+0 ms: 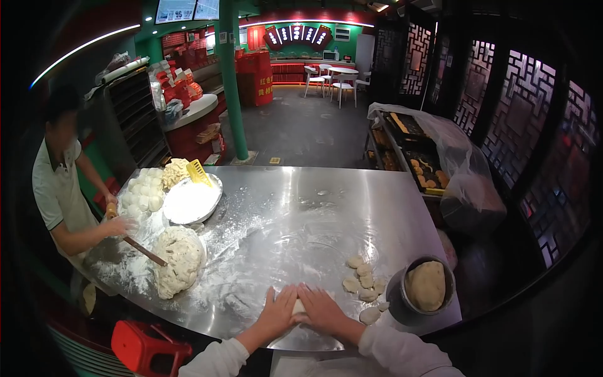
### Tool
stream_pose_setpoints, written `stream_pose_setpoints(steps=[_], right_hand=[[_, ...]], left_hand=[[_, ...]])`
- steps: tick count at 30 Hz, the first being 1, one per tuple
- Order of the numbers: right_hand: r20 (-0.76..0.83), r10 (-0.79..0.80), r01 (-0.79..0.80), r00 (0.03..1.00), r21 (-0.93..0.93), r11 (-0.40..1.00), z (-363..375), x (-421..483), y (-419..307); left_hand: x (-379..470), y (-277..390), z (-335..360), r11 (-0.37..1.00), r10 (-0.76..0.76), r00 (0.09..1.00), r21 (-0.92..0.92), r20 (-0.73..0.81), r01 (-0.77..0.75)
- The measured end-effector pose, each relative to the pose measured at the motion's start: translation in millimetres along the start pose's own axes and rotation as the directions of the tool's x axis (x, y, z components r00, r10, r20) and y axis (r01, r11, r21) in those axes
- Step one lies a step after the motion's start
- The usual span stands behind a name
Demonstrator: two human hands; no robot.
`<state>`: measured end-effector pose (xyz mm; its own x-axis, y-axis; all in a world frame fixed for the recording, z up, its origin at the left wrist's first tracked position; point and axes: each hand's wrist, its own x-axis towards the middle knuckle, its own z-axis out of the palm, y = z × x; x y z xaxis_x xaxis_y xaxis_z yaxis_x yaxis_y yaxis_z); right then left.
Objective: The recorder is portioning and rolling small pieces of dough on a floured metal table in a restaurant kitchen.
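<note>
My left hand [281,308] and my right hand [322,312] meet at the near edge of a stainless steel table [301,226]. Between and under them is a pale piece of dough [298,307], mostly covered by the palms and fingers. Both hands press on it, fingers stretched forward and fingertips close together. Several small flattened dough pieces [366,281] lie to the right of my right hand. Beyond these stands a dark round tub [395,294] holding a large lump of tan dough [425,286].
At left, a co-worker [61,188] holds a wooden-handled tool [143,249] by a big dough mass [178,261]. Nearby are a flour bowl [193,200], a yellow scraper [198,173] and several dough balls [142,190]. A red stool [146,348] stands below; a tray rack [424,165] is at right.
</note>
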<state>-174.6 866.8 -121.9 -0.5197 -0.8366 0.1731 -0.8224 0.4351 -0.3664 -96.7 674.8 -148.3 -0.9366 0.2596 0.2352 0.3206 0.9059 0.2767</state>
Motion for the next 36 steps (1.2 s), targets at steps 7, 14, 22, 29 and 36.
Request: stream_pose_setpoints(steps=[7,14,22,29,36], right_hand=[[-0.023,-0.1,0.088,0.995,-0.314,0.945,-0.4,-59.3,-13.4],[0.279,0.129,-0.121,0.952,-0.046,0.992,-22.6,-16.4,33.8],[-0.26,-0.089,0.085,0.962,-0.027,0.996,-8.2,-63.5,37.9],[0.027,0.033,-0.03,0.999,-0.096,0.995,-30.4,-90.3,37.4],[0.036,0.072,-0.07,0.997,-0.068,0.995,3.9,-74.0,38.3]], left_hand=[[-36.1,63.5,-15.1,0.985,-0.059,0.994,0.166,0.089,0.043],[-12.6,-4.8,-8.4,0.989,-0.073,0.997,0.126,-0.039,0.078],[-25.6,26.4,-5.6,0.995,-0.018,0.996,0.101,-0.093,0.028],[-37.3,22.3,-25.6,0.982,-0.056,0.998,0.182,-0.013,0.058],[16.5,82.0,24.1,0.999,0.004,1.0,0.053,-0.026,-0.002]])
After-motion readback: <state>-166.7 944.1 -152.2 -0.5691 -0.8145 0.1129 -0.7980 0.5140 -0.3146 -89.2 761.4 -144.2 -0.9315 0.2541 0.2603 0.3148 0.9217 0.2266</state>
